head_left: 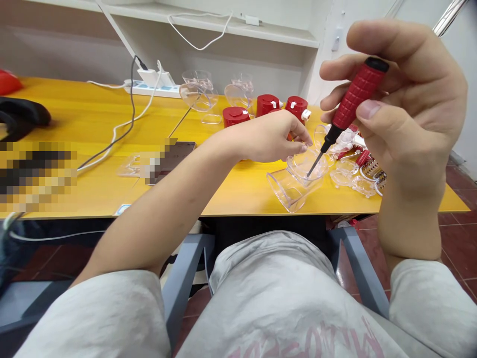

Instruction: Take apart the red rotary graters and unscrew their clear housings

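Over the clear plastic housing [294, 191]: right hand [395, 109] pinches a red-handled screwdriver [357, 97], tip inside; left hand [268, 136] bunched just above its rim, hold unclear. Beyond it, red caps [270, 104] and more clear housings [197, 89] lie unfitted.

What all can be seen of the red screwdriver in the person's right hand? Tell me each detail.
The screwdriver has a red handle, plastic by its look, with a diamond-patterned grip, a black end cap and a black collar. A thin metal shaft runs down to the tip. It tilts tip down, gripped in the right hand. The tip reaches inside a clear plastic cup; whether it touches the cup cannot be told.
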`<state>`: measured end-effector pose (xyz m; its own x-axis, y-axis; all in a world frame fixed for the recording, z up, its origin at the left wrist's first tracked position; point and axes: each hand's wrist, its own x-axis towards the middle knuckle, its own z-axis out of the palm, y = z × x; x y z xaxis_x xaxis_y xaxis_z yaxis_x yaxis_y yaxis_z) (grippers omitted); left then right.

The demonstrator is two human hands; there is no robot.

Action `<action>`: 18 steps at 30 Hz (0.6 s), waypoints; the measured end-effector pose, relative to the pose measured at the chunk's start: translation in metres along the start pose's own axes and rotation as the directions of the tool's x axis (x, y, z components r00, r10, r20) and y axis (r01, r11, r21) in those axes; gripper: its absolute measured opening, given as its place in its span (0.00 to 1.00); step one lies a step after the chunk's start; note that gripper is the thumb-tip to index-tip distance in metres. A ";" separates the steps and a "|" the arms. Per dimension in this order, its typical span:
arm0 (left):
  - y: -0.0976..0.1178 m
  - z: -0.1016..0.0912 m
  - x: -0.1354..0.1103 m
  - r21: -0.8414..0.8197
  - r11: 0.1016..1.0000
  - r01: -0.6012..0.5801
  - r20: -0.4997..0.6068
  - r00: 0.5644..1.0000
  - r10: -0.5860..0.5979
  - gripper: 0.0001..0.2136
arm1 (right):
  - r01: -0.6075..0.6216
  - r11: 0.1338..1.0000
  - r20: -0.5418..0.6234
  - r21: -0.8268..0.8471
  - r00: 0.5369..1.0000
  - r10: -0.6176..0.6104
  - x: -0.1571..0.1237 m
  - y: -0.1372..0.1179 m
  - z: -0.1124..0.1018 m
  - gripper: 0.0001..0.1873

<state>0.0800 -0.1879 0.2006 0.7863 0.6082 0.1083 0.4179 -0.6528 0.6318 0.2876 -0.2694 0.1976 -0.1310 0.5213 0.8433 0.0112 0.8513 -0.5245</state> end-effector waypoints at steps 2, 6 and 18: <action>-0.003 0.000 0.000 -0.019 1.000 0.013 0.006 1.000 -0.013 0.07 | -0.012 1.000 0.030 0.015 1.000 0.011 -0.001 0.004 -0.002 0.29; -0.004 -0.001 0.000 -0.015 1.000 0.019 0.003 1.000 -0.019 0.08 | 0.110 0.983 0.051 -0.149 0.993 -0.104 0.001 0.005 -0.004 0.23; -0.023 -0.001 0.008 -0.143 0.987 0.076 -0.021 0.997 -0.080 0.15 | 0.133 0.964 -0.045 -0.231 0.988 -0.147 -0.002 0.014 -0.016 0.31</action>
<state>0.0763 -0.1675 0.1872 0.7408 0.6677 0.0731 0.4071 -0.5330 0.7417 0.3036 -0.2576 0.1900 -0.0864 0.3927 0.9156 0.2221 0.9035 -0.3665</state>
